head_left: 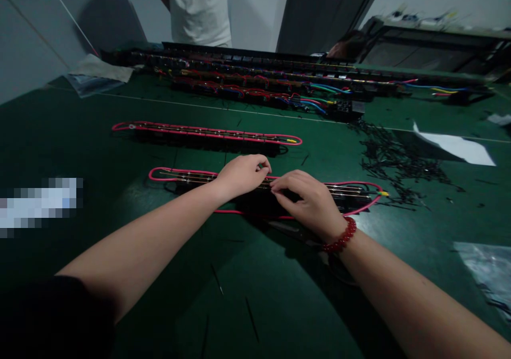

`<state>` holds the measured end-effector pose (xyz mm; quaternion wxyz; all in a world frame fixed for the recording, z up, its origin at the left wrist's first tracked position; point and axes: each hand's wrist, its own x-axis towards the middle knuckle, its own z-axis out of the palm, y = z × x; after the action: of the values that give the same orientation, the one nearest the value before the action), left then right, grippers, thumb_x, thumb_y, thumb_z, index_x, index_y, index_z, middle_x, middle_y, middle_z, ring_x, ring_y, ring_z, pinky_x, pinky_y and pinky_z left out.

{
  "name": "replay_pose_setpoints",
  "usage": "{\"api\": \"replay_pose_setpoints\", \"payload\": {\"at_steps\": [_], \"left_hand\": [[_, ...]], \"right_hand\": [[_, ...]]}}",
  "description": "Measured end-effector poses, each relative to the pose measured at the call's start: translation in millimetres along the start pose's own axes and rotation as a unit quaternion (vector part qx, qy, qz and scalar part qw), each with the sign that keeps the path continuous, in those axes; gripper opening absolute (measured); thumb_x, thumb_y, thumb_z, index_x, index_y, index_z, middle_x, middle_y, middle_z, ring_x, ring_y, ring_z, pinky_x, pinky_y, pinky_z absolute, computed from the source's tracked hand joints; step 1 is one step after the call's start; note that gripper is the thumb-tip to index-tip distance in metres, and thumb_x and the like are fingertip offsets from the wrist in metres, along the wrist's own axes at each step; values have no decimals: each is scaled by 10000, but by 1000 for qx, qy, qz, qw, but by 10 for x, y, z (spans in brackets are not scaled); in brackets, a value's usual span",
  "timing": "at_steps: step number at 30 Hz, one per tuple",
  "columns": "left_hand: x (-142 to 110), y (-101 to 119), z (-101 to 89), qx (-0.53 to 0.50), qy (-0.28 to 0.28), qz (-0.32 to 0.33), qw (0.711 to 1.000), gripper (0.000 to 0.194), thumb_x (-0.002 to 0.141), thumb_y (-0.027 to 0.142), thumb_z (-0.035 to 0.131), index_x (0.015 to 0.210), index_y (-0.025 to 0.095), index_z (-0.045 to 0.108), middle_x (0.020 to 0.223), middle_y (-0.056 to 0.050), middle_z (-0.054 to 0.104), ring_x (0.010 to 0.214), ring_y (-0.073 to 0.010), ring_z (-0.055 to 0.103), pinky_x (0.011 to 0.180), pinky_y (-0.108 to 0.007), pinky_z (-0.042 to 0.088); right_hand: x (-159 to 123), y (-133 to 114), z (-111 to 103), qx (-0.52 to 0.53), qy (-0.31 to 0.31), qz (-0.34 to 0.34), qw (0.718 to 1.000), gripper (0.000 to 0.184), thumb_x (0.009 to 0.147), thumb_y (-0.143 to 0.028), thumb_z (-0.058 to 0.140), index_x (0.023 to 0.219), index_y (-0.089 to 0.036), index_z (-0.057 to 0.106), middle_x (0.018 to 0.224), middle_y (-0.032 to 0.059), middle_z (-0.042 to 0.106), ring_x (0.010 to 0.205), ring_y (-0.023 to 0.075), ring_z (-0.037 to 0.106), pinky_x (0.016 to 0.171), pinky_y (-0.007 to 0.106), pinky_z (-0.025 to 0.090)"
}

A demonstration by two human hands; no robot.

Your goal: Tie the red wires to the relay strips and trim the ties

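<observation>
A long black strip (351,191) with brass-coloured rods lies across the table before me, and a red wire (175,171) loops around it to a yellow end at the right. Over the strip's middle, my left hand (241,175) is closed with curled fingers near the wire. My right hand (309,196), with a red bead bracelet on its wrist, pinches thumb and fingertips together close beside it. Whatever sits in either set of fingertips is too small or hidden to name. Under my right hand, what looks like scissors (285,227) lies partly covered.
A similar strip with red wire (215,132) lies just beyond. Several longer wired strips (247,87) line the back. Loose black cable ties (395,156) are heaped right, near white paper (455,145). A plastic bag (487,274) lies front right. A person (199,7) stands across the table.
</observation>
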<state>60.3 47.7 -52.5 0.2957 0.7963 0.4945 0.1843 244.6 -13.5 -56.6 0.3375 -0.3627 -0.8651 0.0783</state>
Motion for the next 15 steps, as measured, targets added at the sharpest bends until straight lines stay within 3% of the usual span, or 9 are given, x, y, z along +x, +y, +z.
{"api": "replay_pose_setpoints", "payload": {"at_steps": [15], "left_hand": [[-3,-49,22,-96,0,22,995,190,858,203,602,1043,238,625,884,26,753,819,-158,694,739,-281,474]], "right_hand": [[16,-23,11,-24,12,-2,1000,65,884,-134,611,888,-188,648,855,56,706,831,196,662,755,342,541]]}}
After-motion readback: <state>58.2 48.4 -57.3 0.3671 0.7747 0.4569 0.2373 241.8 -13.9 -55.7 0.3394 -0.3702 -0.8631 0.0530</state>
